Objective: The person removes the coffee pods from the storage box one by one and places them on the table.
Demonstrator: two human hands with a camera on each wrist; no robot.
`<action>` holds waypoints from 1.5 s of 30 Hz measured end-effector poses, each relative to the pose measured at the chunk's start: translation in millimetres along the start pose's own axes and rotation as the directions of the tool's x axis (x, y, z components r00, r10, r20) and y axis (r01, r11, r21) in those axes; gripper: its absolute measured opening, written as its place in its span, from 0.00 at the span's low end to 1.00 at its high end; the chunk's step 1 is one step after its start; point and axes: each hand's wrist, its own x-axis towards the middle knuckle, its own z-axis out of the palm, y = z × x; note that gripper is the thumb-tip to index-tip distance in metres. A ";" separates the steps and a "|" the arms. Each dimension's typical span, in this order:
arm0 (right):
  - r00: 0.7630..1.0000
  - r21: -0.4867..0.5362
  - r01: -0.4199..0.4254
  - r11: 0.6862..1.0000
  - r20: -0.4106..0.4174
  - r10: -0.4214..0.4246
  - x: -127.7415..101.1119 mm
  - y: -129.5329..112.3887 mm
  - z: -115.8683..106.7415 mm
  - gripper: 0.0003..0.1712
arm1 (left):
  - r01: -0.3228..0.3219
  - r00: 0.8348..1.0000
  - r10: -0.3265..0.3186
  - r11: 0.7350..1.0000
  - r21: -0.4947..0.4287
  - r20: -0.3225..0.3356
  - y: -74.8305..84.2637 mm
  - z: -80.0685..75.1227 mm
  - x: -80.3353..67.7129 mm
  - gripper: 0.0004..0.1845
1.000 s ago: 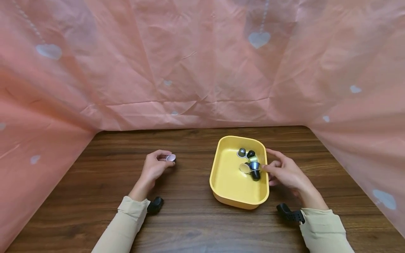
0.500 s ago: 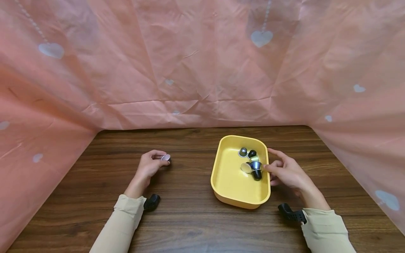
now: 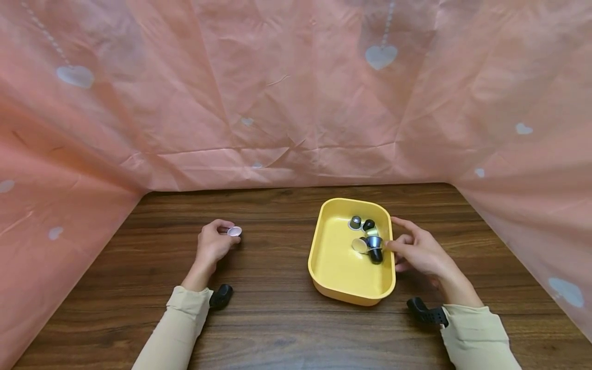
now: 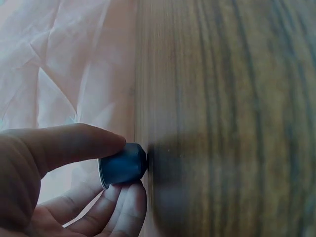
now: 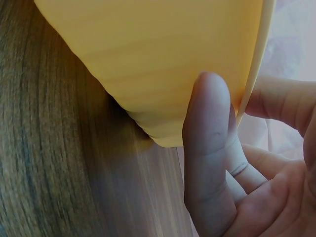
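Note:
My left hand [image 3: 228, 234] pinches a small dark capsule [image 3: 234, 231] with a pale foil lid between thumb and fingers, low over the wooden table, well left of the tray. The left wrist view shows the capsule [image 4: 123, 165] held under the thumb of the left hand [image 4: 126, 170]. A yellow tray [image 3: 333, 257] holds several capsules [image 3: 365, 239] bunched at its far right. My right hand [image 3: 393, 244] grips the tray's right rim. In the right wrist view the fingers [image 5: 207, 148] lie against the tray's outer wall [image 5: 163, 64], thumb over the rim.
The dark wooden table [image 3: 277, 329] is walled at the back and on both sides by a pink plastic sheet [image 3: 296, 103] with white hearts. Black wrist mounts [image 3: 221, 296] [image 3: 423, 311] sit by both cuffs.
My left hand has drawn leftward with the capsule, farther from the tray. The right hand and the tray have stayed put.

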 end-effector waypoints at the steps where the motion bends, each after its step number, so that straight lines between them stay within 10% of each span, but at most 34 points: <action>1: 1.000 -0.003 0.000 1.000 0.000 0.000 0.2 -0.1 -0.3 0.49 | -0.005 1.000 0.005 1.000 0.004 -0.004 0.0 0.1 0.0 0.20; 29: 1.000 -0.012 -0.005 1.000 0.000 0.005 -0.9 -1.9 1.3 0.48 | 0.041 0.996 -0.037 0.998 -0.051 0.081 2.0 -3.3 -4.4 0.28; 45: 1.000 -0.024 -0.006 1.000 -0.011 0.005 -0.6 -0.9 -0.2 0.48 | 0.086 0.992 -0.069 0.984 -0.155 0.108 25.0 -31.0 -4.7 0.31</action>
